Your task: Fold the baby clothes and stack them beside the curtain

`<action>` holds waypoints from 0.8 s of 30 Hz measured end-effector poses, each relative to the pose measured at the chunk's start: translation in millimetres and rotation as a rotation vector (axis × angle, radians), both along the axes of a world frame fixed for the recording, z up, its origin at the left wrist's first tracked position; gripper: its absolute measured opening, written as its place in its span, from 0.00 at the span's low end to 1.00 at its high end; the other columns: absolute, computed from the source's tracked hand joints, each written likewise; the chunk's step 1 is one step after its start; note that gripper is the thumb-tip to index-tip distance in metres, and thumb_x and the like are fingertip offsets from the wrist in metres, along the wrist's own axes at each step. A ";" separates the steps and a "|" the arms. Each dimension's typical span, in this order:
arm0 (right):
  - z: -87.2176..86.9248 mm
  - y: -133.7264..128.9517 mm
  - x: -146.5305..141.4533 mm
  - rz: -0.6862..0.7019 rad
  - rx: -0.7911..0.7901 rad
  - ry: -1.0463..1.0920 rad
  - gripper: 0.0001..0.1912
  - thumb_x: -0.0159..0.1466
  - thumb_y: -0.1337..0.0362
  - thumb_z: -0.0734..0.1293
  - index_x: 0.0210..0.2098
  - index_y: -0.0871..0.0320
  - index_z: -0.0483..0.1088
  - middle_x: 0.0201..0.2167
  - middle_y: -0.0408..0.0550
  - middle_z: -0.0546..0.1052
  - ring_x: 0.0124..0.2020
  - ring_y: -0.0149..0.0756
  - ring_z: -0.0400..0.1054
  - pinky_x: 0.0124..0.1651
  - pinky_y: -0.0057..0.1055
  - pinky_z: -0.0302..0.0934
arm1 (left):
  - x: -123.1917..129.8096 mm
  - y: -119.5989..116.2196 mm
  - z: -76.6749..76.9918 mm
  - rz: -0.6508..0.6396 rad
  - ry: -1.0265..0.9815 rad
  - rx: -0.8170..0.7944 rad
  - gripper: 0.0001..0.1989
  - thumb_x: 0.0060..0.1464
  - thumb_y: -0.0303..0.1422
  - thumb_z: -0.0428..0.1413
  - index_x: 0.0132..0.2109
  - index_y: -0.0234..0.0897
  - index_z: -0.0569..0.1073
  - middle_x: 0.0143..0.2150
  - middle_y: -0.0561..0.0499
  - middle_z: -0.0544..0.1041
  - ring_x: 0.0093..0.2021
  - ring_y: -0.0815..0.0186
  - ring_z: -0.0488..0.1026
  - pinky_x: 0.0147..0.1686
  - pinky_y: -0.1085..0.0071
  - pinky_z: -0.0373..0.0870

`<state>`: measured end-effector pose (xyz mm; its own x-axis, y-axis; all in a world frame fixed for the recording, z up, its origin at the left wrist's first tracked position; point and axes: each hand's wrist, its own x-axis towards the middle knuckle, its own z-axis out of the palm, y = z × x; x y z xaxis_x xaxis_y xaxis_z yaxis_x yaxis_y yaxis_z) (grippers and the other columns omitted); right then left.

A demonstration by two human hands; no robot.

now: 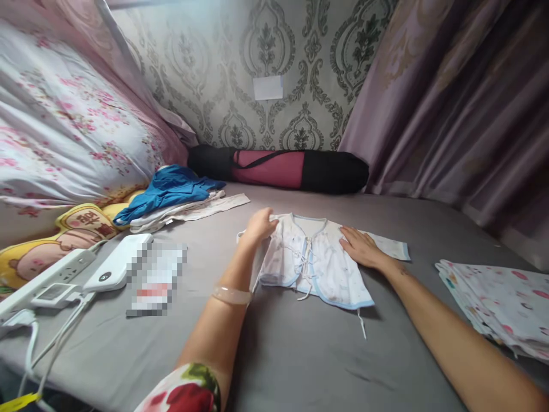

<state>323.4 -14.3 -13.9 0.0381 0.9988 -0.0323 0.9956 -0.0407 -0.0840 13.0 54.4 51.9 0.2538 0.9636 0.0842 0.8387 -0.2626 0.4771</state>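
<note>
A white baby shirt [295,257] with pale blue trim lies spread on the grey bed sheet, its front ties knotted in the middle. At the shoulder on its left side, my left hand [258,227] has its fingers curled onto the cloth; the sleeve there is partly hidden behind the hand and wrist. My right hand [362,247] rests flat with fingers stretched out over the opposite side, where the sleeve extends to the right. One loose tie string hangs from the lower right corner onto the sheet.
Folded printed cloths [506,297] lie at the right. Leftward are a blue garment [171,191] on pale clothes, a white power bank [122,263], a power strip [64,269] with cables and a blurred packet [158,277]. A black and red long bag [270,169] lies against the wall.
</note>
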 end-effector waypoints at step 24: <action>-1.9 86.2 -188.9 0.082 0.195 0.388 0.26 0.71 0.66 0.48 0.63 0.69 0.60 0.62 0.59 0.67 0.63 0.38 0.59 0.64 0.30 0.50 | -60.1 18.9 -30.4 0.234 -0.061 -0.028 0.08 0.53 0.29 0.54 0.40 0.39 0.75 0.40 0.47 0.78 0.43 0.60 0.74 0.38 0.70 0.67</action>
<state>134.4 71.9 -15.9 -0.0196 0.9867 0.1611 0.8880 0.0912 -0.4507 -47.1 73.3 21.4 0.0186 0.9977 0.0653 0.8446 -0.0506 0.5330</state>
